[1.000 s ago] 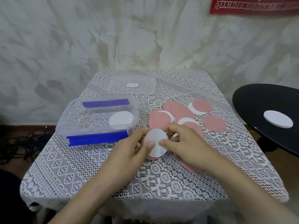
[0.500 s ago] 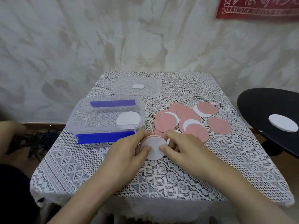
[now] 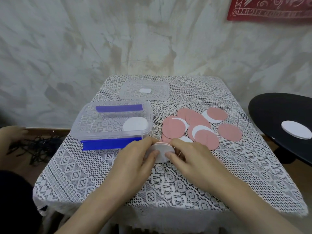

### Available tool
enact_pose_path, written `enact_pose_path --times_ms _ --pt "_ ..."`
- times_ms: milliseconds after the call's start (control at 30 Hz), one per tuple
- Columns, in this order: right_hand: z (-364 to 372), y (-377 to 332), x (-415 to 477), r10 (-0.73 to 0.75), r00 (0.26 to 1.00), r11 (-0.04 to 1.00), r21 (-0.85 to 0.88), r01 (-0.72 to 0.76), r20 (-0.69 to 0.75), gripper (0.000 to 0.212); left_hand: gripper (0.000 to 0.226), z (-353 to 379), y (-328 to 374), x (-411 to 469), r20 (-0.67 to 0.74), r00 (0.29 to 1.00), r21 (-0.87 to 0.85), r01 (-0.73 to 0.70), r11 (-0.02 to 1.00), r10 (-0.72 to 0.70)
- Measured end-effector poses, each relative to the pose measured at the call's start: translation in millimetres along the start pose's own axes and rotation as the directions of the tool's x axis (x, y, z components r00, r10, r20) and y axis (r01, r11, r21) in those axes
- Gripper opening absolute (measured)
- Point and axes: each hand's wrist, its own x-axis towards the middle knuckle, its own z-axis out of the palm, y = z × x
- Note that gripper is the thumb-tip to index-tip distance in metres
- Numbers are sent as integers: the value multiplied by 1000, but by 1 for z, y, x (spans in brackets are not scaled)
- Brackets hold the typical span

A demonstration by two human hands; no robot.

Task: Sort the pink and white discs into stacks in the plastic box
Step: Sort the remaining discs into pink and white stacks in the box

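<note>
Both hands meet at the near middle of the white lace tablecloth [image 3: 168,186], holding a small stack of thin round discs [image 3: 162,152], white on top with a pink rim showing at its far edge. The left hand [image 3: 135,157] pinches it with the thumb laid on the white face and the fingers curled round the far-left rim. The right hand [image 3: 188,155] mirrors that from the other side, thumb tip on top and fingers curled behind. The stack sits low, at or just above the cloth, just in front of the clear rectangular plastic box with blue clips [image 3: 87,123]. One white disc [image 3: 135,126] lies flat in the box's right end. The step looks like squaring up the gathered discs, and it goes best with light, even pressure from both sides so the rims line up without the thin pieces bowing. Since pink shows under the white, the colours probably need parting before anything goes in: white onto the disc already in the box, pink started as its own pile in the bare left half. Lifting the stack clear rather than dragging it should avoid catching the lace. The loose heap of pink and white discs [image 3: 190,126], overlapping to the right of the box, awaits sorting.
</note>
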Motion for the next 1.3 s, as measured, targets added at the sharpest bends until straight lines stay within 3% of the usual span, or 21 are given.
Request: enact_pose_path --times_ms 300,533,667,900,1300 --pt "0 2 0 2 1000 1000 -7 -2 -12 15 4 3 -1 -1 -4 1000 -40 2 999 -3" --pt "1 -1 1 -19 1000 999 -39 20 24 13 15 5 -3 -2 12 1000 -37 21 999 -20" --pt "0 -4 2 -9 1000 1000 18 9 -13 18 3 -3 -6 -2 4 999 -86 50 995 -50" --pt "-3 -22 20 -14 994 977 210 36 -104 10 3 -29 -10 2 -61 990 -194 112 975 -126" --pt "7 -72 105 -44 998 950 307 52 -36 12 15 -90 -60 19 -178 934 -248 263 932 -311"
